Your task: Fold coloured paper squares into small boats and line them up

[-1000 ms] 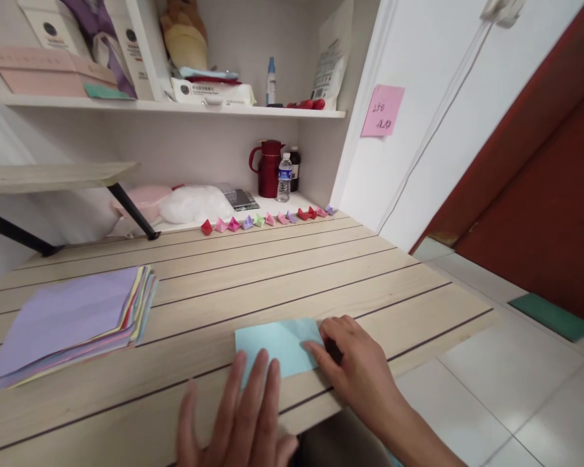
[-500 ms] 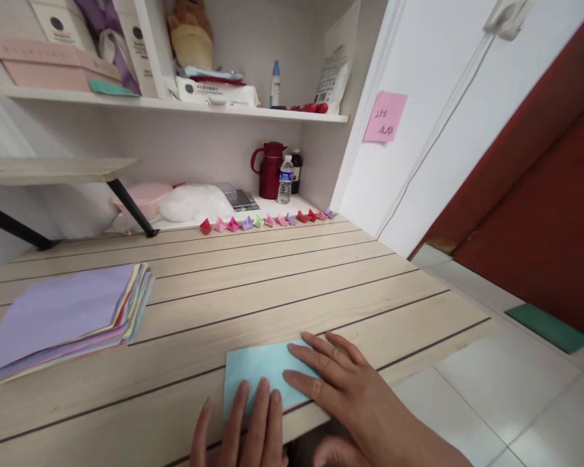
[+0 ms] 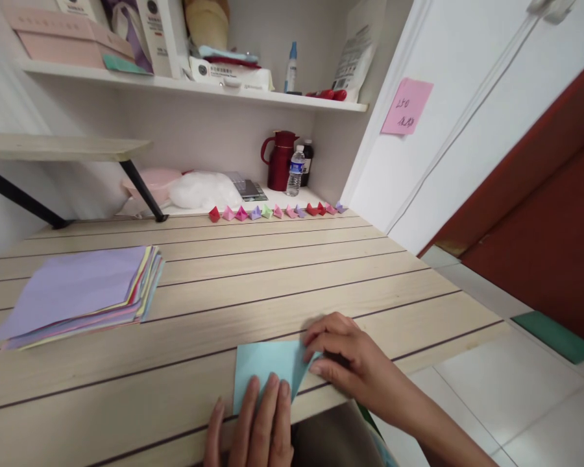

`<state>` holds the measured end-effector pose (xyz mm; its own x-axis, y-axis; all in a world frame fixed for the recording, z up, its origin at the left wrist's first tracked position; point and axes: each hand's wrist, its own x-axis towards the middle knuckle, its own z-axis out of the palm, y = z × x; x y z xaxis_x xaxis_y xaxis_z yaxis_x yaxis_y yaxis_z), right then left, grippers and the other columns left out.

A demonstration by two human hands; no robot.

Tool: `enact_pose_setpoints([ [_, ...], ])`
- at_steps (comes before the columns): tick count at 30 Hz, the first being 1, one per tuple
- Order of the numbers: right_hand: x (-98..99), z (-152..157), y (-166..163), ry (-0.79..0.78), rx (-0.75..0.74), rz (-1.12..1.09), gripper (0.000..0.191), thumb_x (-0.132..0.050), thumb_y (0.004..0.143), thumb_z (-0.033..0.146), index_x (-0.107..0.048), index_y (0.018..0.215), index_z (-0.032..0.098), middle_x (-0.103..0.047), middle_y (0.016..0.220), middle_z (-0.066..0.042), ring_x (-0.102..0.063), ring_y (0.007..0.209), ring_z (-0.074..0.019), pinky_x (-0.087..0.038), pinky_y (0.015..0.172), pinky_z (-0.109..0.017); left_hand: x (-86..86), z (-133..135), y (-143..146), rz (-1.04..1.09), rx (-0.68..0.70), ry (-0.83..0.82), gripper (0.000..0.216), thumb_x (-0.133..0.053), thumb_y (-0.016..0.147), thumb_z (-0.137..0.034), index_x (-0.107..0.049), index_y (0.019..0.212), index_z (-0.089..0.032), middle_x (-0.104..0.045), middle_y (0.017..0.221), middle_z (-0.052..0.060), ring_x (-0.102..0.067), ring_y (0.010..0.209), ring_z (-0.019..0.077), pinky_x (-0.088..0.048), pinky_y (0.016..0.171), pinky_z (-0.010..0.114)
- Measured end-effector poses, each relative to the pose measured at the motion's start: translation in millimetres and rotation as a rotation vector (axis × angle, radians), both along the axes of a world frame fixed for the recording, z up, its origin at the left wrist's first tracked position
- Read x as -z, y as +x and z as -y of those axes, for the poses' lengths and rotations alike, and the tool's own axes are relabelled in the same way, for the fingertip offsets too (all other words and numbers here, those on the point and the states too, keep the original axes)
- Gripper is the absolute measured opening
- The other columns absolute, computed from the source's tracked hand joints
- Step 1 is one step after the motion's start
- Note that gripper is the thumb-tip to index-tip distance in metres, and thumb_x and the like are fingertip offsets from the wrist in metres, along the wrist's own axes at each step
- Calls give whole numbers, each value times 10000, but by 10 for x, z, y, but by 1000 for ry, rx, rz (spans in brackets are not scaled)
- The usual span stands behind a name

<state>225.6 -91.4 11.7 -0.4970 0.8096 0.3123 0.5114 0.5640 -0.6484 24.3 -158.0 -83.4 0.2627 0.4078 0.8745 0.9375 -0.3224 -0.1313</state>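
Observation:
A light blue sheet of paper lies near the table's front edge, its right end lifted and bent. My left hand rests on its lower part with the fingers stretched out, pressing it flat. My right hand has its fingers curled around the raised right end, pinching it between thumb and fingers. The crease under the right fingers is partly hidden.
To the left lies a stack of coloured paper, purple on top. Several small folded paper pieces line the table's back edge. Behind them stand a dark red jug and a water bottle. A black-legged riser is at back left.
My right hand has gone from lying flat on the blue paper to gripping its right end and lifting it. My left hand stays on the paper. The view has shifted slightly.

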Motion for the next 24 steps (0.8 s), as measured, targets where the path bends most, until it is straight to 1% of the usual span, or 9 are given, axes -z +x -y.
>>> enact_pose_setpoints([
  [3,18,-116,-85,-14,48,14,79,-714,883,288,-671,857,227,-683,1032,-30,-605,998,-222,-412,905,-395,-20,-27,0,-2,24,19,342,-394,1002,-244,-707,1126,-185,-777,1076,25,-412,1413,188,-247,1224,453],
  [6,28,-185,-148,-48,95,32,135,-780,820,262,-652,813,220,-681,1013,-28,-603,947,-221,-423,854,-383,-26,-17,-29,12,69,-11,311,-429,986,-212,-714,1106,-174,-775,1085,32,-415,1410,178,-256,1215,383],
  [8,31,-205,-176,-61,123,37,166,-807,789,244,-643,792,219,-674,997,-23,-598,915,-212,-425,828,-371,-24,2,-39,24,78,-35,301,-445,974,-197,-714,1108,-181,-768,1112,27,-420,1407,175,-253,1213,363],
  [11,36,-214,-203,-75,148,40,193,-823,761,205,-631,771,220,-657,978,-13,-591,900,-200,-426,805,-350,-22,33,-30,52,69,-67,290,-469,961,-198,-716,1114,-198,-758,1145,6,-503,1340,180,-253,1211,363],
  [13,37,-217,-214,-93,164,44,208,-824,752,183,-619,756,218,-645,957,-7,-590,900,-195,-427,796,-338,-23,47,-16,71,63,-84,280,-490,951,-204,-717,1113,-204,-755,1152,-4,-582,1242,181,-259,1206,363],
  [15,33,-225,-220,-99,173,55,219,-825,746,175,-610,748,216,-637,938,-5,-592,901,-194,-428,797,-334,-29,55,-4,78,55,-93,282,-491,948,-208,-716,1119,-205,-755,1151,-10,-626,1155,178,-268,1199,361],
  [19,11,-259,-220,-57,143,97,247,-840,726,176,-595,743,209,-633,924,-4,-593,882,-191,-439,792,-330,-74,54,30,97,30,-111,313,-471,952,-191,-690,1175,-210,-759,1140,-19,-644,1098,174,-300,1170,365],
  [22,14,-276,-220,-29,109,118,248,-832,732,185,-585,740,207,-632,897,-3,-601,858,-186,-460,776,-327,-130,42,68,107,-15,-145,356,-466,955,-175,-650,1248,-259,-763,1121,-39,-653,1054,177,-337,1116,386],
  [24,34,-263,-214,-12,137,121,236,-832,735,223,-618,835,221,-640,956,-18,-616,894,-200,-485,787,-339,-164,32,83,95,-47,-164,372,-450,959,-161,-648,1252,-273,-769,1096,-48,-653,1024,182,-352,1075,397],
])
